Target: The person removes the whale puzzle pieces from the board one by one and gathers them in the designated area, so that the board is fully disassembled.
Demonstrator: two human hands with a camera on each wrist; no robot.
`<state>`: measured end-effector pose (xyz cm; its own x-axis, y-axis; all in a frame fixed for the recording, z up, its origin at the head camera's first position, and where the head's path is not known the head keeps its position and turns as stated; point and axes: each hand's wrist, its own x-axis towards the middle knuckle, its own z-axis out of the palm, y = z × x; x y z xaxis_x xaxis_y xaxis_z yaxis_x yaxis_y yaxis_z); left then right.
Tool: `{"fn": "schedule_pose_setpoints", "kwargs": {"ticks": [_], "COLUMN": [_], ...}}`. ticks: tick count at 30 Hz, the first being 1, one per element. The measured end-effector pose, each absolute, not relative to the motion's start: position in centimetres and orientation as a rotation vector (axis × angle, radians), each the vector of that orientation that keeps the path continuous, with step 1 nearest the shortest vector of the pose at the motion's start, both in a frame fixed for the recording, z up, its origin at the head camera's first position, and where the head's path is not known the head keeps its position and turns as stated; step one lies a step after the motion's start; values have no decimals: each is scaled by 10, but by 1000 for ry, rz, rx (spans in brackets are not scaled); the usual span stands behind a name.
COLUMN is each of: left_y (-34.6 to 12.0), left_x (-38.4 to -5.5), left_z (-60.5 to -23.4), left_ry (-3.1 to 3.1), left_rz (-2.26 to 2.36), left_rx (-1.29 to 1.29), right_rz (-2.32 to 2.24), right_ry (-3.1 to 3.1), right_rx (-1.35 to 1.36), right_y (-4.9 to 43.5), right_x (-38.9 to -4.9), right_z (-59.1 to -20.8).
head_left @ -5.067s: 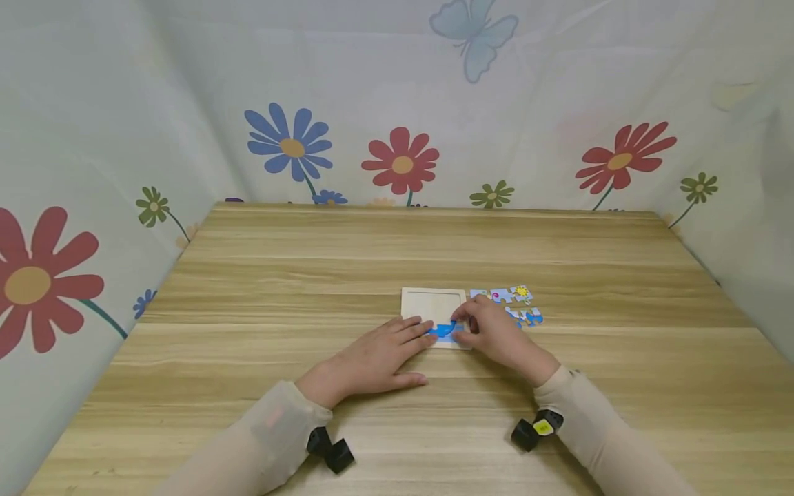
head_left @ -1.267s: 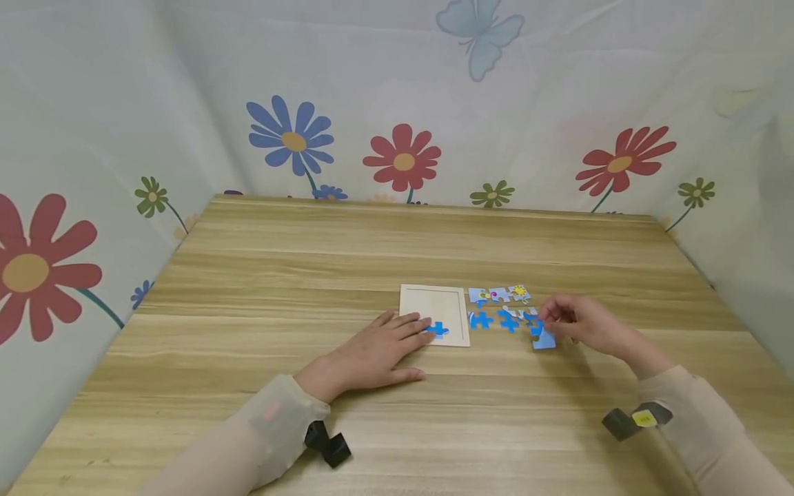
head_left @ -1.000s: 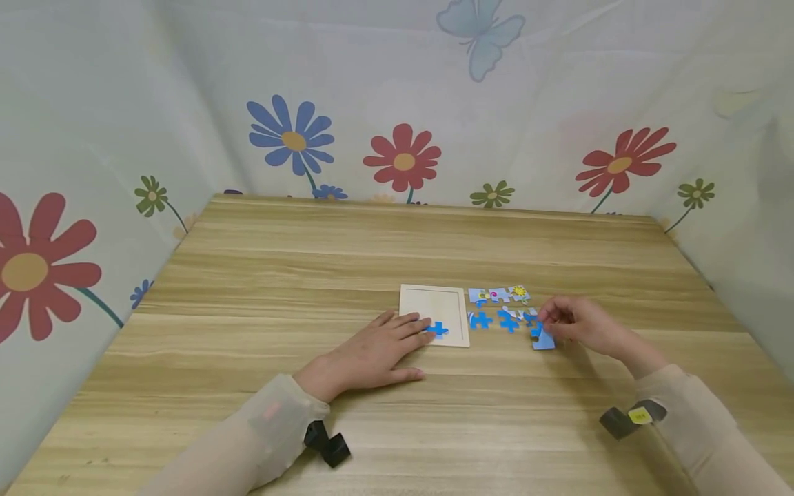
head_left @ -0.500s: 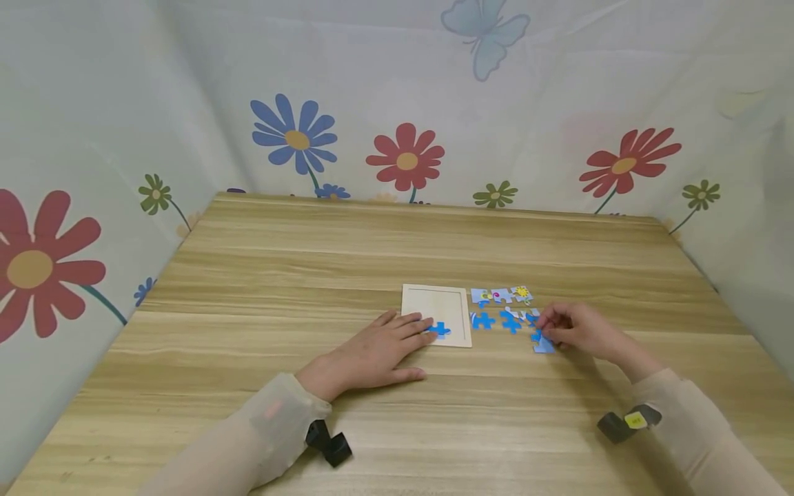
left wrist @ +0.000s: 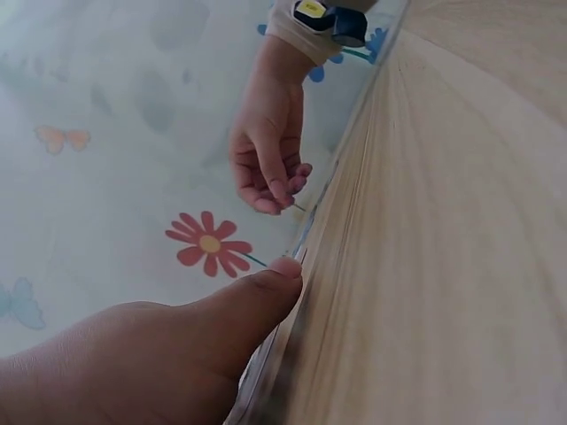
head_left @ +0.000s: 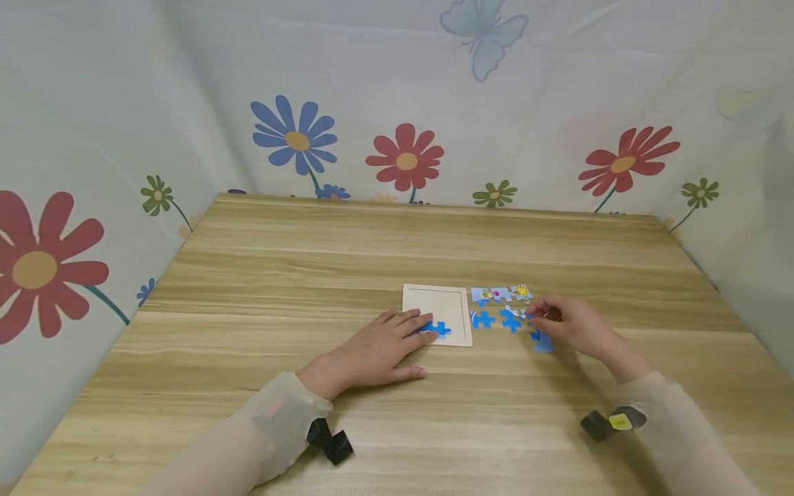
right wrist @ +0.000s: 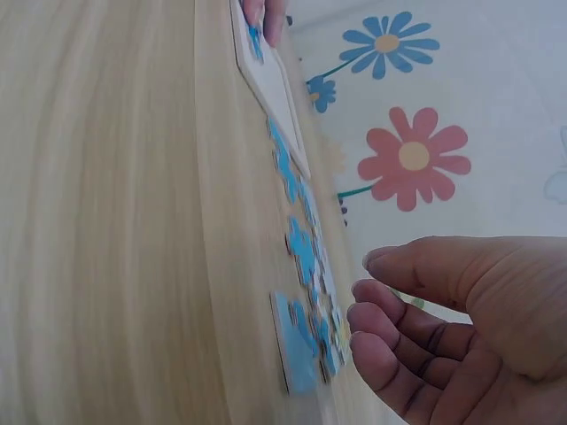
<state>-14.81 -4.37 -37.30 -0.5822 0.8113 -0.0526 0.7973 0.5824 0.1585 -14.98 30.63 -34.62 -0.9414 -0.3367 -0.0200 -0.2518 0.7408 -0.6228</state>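
My left hand [head_left: 372, 351] lies flat with straight fingers over the near left part of a wooden puzzle tray [head_left: 437, 301]. A blue jigsaw piece [head_left: 442, 328] inside the tray is partly hidden under these fingertips. My right hand [head_left: 579, 329] hovers over the right end of the loose pieces, its fingers loosely curled. In the right wrist view, a gap shows between thumb [right wrist: 416, 266] and fingertips, with nothing held. Below it lies a light-blue corner piece [head_left: 543, 344]. Blue pieces [head_left: 482, 319] form a row right of the tray.
Behind the blue row lie several pale pieces, one with a yellow flower [head_left: 520, 292]. Everything rests on a wood-grain table [head_left: 310, 262]. A white curtain [head_left: 372, 69] printed with flowers surrounds its back and sides.
My right hand has gone from the tray to the loose pieces on the right, where the corner piece now lies. Just now it rises off that piece and shifts slightly left. My left hand stays put.
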Motion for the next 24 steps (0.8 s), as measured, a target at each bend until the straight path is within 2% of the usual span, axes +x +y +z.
{"fn": "schedule_pose_setpoints", "kwargs": {"ticks": [24], "left_y": [-57], "left_x": [-150], "left_z": [-363], "left_ry": [2752], "left_rz": [46], "left_rx": [1450], "right_rz": [-1089], "right_ry": [2834], "right_rx": [-499], "right_y": [237], "right_x": [-154], "right_z": [-348]}}
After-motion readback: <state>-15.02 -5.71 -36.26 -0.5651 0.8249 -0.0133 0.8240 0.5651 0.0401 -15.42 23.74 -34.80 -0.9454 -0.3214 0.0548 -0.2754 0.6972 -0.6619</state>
